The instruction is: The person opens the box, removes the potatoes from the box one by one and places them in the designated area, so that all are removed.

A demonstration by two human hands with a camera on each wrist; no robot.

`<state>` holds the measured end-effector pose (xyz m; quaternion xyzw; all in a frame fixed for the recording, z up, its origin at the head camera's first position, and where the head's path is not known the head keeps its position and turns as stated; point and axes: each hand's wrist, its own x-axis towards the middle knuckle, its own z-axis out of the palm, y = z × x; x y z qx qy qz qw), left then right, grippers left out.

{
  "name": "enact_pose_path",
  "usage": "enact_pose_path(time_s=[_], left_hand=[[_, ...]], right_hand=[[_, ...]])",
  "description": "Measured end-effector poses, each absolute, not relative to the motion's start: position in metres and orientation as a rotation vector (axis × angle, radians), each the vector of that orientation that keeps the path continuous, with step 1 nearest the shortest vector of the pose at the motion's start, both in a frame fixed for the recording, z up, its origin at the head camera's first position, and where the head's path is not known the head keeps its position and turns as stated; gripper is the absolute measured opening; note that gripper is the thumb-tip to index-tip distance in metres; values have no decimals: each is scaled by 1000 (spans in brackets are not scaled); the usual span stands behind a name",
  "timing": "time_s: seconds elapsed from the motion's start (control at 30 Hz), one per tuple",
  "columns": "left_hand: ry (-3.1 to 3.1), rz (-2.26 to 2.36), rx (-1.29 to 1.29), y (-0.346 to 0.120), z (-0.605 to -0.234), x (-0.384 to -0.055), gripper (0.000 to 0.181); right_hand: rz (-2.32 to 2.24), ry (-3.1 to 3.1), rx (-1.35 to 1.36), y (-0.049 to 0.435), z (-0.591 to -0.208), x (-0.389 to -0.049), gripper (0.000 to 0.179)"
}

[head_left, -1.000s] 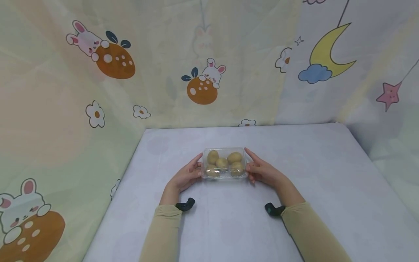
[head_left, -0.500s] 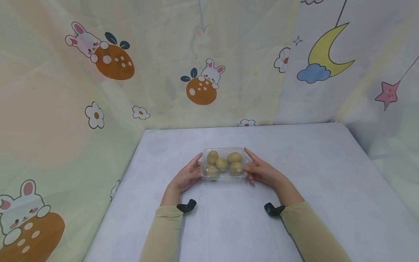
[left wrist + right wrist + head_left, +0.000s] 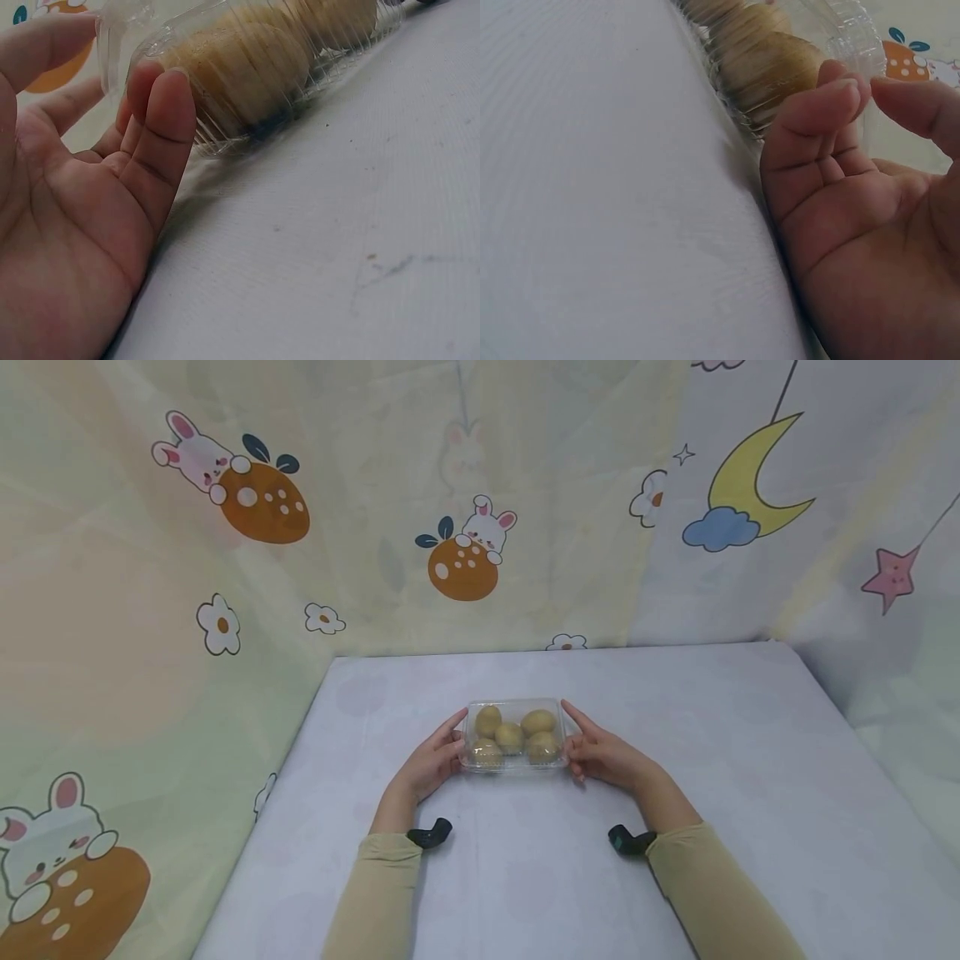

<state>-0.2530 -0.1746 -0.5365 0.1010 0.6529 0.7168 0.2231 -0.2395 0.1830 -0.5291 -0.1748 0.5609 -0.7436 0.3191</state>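
Note:
A clear plastic clamshell box (image 3: 513, 767) sits at the middle of the table, its lid down. Several small potatoes (image 3: 509, 737) show through the plastic. At the box's left end my left hand (image 3: 429, 766) grips it, index finger stretched along the side. My right hand (image 3: 611, 758) grips the opposite end in a like pose. From the left wrist, bent fingers (image 3: 169, 112) touch the ribbed end wall of the box (image 3: 247, 67). In the right wrist view, the curled fingers (image 3: 810, 127) meet the other end, beside a potato (image 3: 769, 71).
A pale cloth covers the table (image 3: 517, 877). Behind it and along both sides hangs a curtain (image 3: 570, 527) printed with rabbits, flowers and a moon. Dark wrist cameras (image 3: 430, 833) are strapped by the sleeves.
Glare on the lid's front has shifted slightly between frames. Both hands keep their hold at the box's ends, and the box stays in place.

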Motion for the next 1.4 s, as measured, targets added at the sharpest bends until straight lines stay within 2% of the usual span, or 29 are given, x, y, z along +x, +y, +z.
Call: enact_pose_path(time_s=[0.27,1.4], left_hand=[[1799,1993,255,-174,-537,-253,62],[1869,1968,285,-175,-538,-251,72]], right_hand=[[-1967,1401,-424,184,-531,-238,96],[-1983,1467,-403,178,-530,-235,96]])
